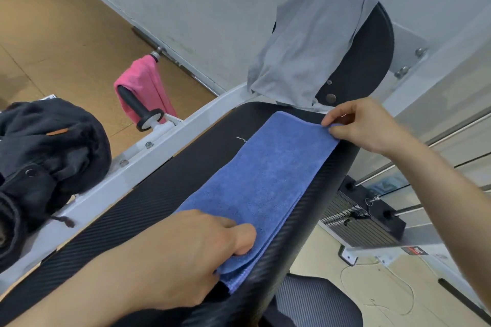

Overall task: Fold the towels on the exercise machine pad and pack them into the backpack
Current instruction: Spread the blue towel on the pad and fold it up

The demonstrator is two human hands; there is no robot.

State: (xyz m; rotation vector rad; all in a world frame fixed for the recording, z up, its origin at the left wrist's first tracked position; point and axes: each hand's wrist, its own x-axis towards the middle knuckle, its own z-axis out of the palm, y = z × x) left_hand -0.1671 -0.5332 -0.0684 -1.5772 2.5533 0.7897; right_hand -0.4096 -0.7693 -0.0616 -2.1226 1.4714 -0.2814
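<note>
Status: blue terry-cloth towel lies on the long black ribbed machine pad, already doubled lengthwise into a narrow strip w/ layered edges showing at the near end.

Left hand pinches the near end of that strip, thumb on top, fingers tucked under the layers. Right hand pinches the far corner btwn thumb and fingertips. Both hands clenched on cloth — judged mid-fold, next crease likely end-to-end.

Outstanding items:
- Pale grey cloth towel draped unfolded over the round black headrest pad, just beyond the blue one.
- Pink towel hanging over the black-gripped handle bar, off the pad, unfolded.
- Dark soft fabric backpack slumped to the left on the white frame; whether anything is packed — cannot tell.

Assessment: early stage; one of three visible towels part-folded, none seen packed.
</note>
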